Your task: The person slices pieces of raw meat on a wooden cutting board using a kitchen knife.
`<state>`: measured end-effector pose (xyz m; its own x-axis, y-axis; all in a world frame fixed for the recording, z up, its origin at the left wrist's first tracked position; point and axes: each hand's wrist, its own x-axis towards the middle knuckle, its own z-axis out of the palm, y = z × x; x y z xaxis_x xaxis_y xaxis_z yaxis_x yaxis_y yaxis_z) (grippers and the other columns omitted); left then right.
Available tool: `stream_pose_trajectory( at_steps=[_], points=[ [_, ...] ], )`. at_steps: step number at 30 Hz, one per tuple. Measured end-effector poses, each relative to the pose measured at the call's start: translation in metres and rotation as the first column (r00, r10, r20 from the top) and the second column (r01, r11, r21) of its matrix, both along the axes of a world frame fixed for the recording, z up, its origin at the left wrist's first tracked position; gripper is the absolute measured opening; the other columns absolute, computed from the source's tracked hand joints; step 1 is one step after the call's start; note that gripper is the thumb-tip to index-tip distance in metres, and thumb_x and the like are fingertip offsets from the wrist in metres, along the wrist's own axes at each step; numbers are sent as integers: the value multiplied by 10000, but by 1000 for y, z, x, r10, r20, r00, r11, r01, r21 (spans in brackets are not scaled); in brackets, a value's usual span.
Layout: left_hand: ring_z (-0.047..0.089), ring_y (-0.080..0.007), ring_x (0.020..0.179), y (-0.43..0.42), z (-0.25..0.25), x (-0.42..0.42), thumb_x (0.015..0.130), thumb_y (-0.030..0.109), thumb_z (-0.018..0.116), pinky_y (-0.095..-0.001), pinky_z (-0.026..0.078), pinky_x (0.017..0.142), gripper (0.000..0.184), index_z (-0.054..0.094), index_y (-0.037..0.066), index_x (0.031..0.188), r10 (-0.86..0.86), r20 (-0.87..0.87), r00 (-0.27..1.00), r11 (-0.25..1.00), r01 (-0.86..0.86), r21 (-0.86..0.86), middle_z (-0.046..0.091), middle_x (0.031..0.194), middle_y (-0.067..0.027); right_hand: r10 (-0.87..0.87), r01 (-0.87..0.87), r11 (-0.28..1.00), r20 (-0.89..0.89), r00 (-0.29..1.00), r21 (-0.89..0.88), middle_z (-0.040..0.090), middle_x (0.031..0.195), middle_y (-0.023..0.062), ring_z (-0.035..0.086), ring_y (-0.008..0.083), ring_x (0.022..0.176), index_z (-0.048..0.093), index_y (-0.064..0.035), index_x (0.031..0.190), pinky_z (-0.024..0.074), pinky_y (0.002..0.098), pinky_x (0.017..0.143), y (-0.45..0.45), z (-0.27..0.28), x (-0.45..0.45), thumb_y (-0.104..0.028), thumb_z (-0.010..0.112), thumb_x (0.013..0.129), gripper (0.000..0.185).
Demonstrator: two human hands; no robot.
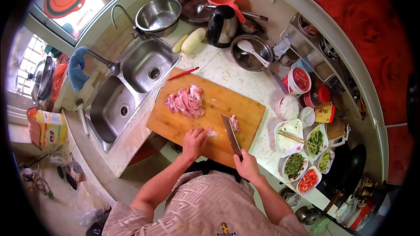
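Observation:
A wooden cutting board [210,100] lies on the counter in front of me. My right hand [247,166] is closed around the handle of a kitchen knife [230,134], its blade pointing away from me over the board. My left hand [195,143] rests on the board left of the blade, fingers together and fingertips on a small piece of meat [211,132]. Just right of the blade is a little heap of cut meat [235,123]. A larger pile of sliced raw meat [186,101] sits farther up the board. By the far edge lies a red chili pepper [183,73].
A double sink [151,63] is at the left. Beyond the board stand a kettle [222,26], a steel bowl [251,52] with a white rice paddle, and pale peeled vegetables [193,40]. At right are dishes of chopped greens [295,166], red pieces [309,180], and a plate [288,137] with chopsticks.

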<state>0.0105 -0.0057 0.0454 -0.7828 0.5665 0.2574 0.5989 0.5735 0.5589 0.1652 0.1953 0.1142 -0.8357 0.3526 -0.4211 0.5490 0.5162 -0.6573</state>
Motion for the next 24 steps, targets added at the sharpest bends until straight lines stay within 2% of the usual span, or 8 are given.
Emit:
stream_pose_trajectory(
  at_steps=[1, 4, 9, 12, 13, 19, 22, 24],
  points=[
    [617, -273, 931, -1, 1, 1, 833, 111, 741, -406, 495, 773, 420, 717, 144, 1251, -70, 16, 997, 997, 71, -27, 678, 1022, -59, 17, -17, 1000, 2, 1000, -16, 680, 812, 283, 670, 490, 809, 561, 25, 958, 515, 539, 686, -2, 0, 0, -271, 629, 978, 304],
    [609, -261, 936, -3, -5, 2, 830, 91, 720, -393, 479, 762, 485, 682, 160, 1309, -86, -27, 996, 994, 84, -63, 675, 1031, -53, 101, -101, 995, 2, 995, -20, 686, 831, 275, 667, 491, 805, 560, 8, 987, 515, 556, 695, -4, -2, -2, -275, 609, 986, 287],
    [603, -273, 945, -5, -17, 0, 807, 41, 674, -403, 469, 773, 450, 701, 137, 1246, -80, -22, 997, 995, 79, -62, 675, 1044, -52, 248, -251, 967, 66, 967, 36, 699, 870, 272, 668, 497, 817, 552, -15, 1024, 521, 584, 724, -1, 4, -11, -292, 565, 1002, 279],
    [602, -273, 968, -7, -19, -4, 791, 55, 677, -407, 461, 796, 441, 700, 130, 1224, -106, 4, 994, 988, 106, -111, 675, 1060, -50, 260, -272, 959, 136, 956, 81, 702, 882, 272, 670, 495, 825, 559, -28, 1049, 518, 589, 732, 9, 2, -13, -305, 548, 1008, 281],
    [601, -271, 979, -7, -18, -5, 786, 64, 681, -408, 457, 806, 438, 699, 128, 1219, -113, 17, 993, 984, 114, -136, 675, 1067, -49, 246, -265, 960, 183, 952, 86, 705, 887, 267, 673, 495, 830, 560, -35, 1065, 518, 587, 738, 12, 0, -12, -305, 540, 1011, 276],
    [589, -233, 1065, 7, 16, -5, 796, 112, 667, -386, 433, 879, 422, 701, 119, 1217, -100, -100, 990, 982, 81, -171, 664, 1123, -35, 160, -165, 985, 105, 981, 40, 708, 846, 248, 681, 475, 823, 562, -24, 994, 525, 572, 735, 25, -6, -2, -319, 577, 995, 296],
    [589, -237, 1091, 20, -10, 2, 763, 89, 681, -395, 433, 906, 467, 703, 106, 1229, -91, -27, 995, 967, 82, -241, 670, 1179, -34, 114, -120, 991, 108, 988, 50, 707, 830, 243, 680, 471, 810, 562, -18, 976, 526, 565, 723, 31, -11, 0, -319, 603, 983, 304],
    [579, -239, 1119, 21, -18, 4, 797, 122, 635, -397, 429, 946, 424, 692, 82, 1215, -196, -42, 980, 962, 184, -200, 654, 1164, -46, 91, -94, 995, 104, 990, 27, 706, 828, 244, 678, 474, 804, 559, -17, 974, 526, 562, 716, 33, -8, 0, -313, 607, 981, 299]
  ],
)
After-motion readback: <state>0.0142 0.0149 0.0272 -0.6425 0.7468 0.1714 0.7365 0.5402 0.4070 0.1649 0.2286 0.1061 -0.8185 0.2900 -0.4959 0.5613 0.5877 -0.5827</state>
